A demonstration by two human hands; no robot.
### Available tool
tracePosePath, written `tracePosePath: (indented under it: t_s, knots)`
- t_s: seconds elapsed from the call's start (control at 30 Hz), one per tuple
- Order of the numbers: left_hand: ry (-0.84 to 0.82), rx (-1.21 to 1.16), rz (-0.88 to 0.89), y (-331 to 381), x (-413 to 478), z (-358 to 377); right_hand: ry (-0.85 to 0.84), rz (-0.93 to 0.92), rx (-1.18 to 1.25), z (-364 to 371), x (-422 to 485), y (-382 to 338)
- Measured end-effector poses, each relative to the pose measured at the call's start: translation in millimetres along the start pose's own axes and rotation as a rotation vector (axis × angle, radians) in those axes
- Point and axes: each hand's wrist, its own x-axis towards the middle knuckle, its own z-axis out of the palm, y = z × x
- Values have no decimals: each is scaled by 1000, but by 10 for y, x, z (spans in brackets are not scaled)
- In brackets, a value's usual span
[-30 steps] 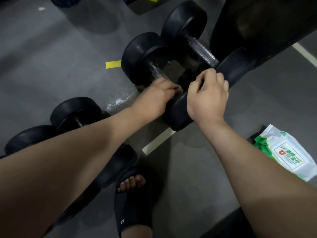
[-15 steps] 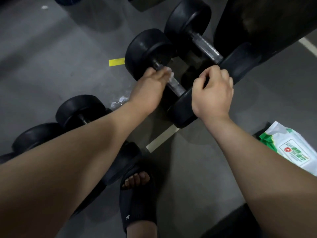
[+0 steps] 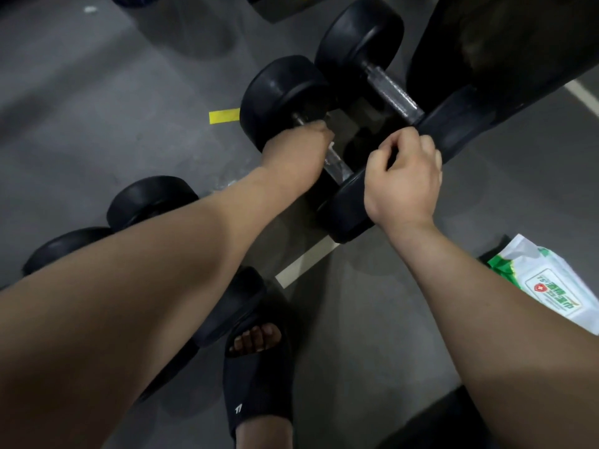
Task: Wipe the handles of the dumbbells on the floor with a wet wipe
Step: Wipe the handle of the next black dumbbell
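Down on the grey floor, two black dumbbells lie side by side just ahead of the person's foot. On the near dumbbell, the left hand is curled over the metal handle close to the far head, with the fingers wrapped down around the bar. A sliver of white wet wipe pokes out from under those fingers, against the bar. The right hand grips the top rim of that dumbbell's nearer head, fingers and thumb bent over its edge. The far dumbbell lies just beyond, its handle bare, with a dark bulky object rising behind it.

At the right edge a soft pack of wipes, white and green with a red-cross label, lies flat on the floor, well apart from both hands. Whether its flap is open, and what is inside, cannot be made out.

More dumbbells lie to the left, partly hidden under the left forearm. A strip of yellow tape sits beside the near dumbbell's far head, a white line runs under its nearer head, and a black sandal stands below.
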Motion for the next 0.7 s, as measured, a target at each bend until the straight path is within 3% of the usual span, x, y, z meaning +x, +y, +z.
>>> tracePosePath:
  t_s: [0.1, 0.17, 0.27, 0.4, 0.57, 0.7]
  knots:
    - [-150, -114, 134, 115, -23, -19, -3, -4, 0, -7, 0, 9]
    - [-158, -144, 197, 93, -63, -1, -8, -5, -3, -12, -4, 8]
    - [-73, -88, 120, -56, -57, 43, -13, 2, -4, -18, -3, -2]
    - [194, -144, 55, -83, -200, 279, -7, 6, -2, -15, -6, -13]
    - [177, -133, 330, -99, -340, 413, -14, -1, -16, -17, -4, -4]
    - [267, -257, 158, -156, -267, 411, 3, 18, -154, -23, -16, -59]
